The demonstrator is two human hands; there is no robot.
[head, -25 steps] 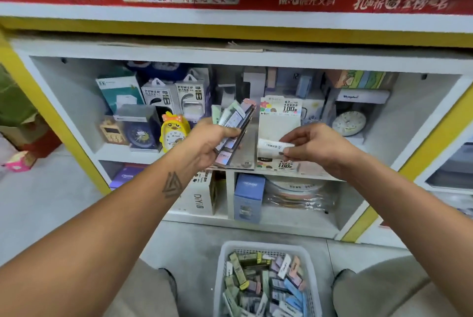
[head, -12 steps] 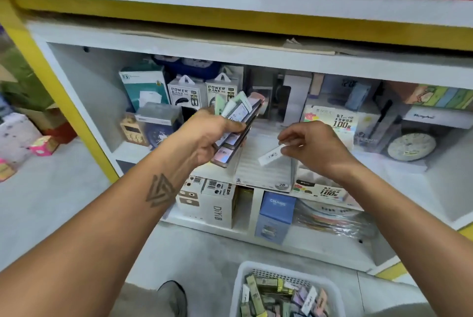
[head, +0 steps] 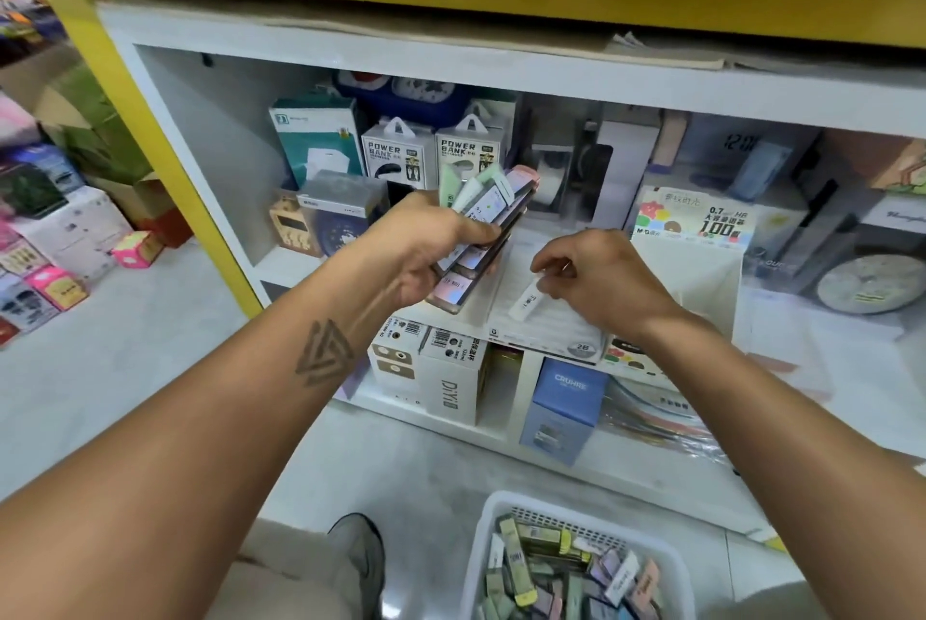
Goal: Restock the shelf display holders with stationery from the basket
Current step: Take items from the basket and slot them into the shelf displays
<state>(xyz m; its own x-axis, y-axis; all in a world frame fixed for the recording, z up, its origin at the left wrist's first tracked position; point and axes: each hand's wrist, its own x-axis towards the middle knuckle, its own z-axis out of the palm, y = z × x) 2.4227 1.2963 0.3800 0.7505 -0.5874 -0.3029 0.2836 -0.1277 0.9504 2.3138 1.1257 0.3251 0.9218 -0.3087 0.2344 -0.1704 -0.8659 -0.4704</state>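
The fanned stack of packs (head: pixel 476 238) could slide from the left hand (head: pixel 426 248), since only thumb and curled fingers clamp it (it tilts steeply). The right hand (head: pixel 596 279) pinches one white pack (head: pixel 526 301) over the display holder (head: pixel 546 334) at the shelf's front edge, seemingly not yet seated. More packs fill the basket (head: pixel 501 509) below.

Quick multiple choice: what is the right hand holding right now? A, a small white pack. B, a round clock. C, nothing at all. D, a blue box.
A: the right hand pinches a small white pack above the white display holder, while the left hand holds a fanned stack of pastel packs.
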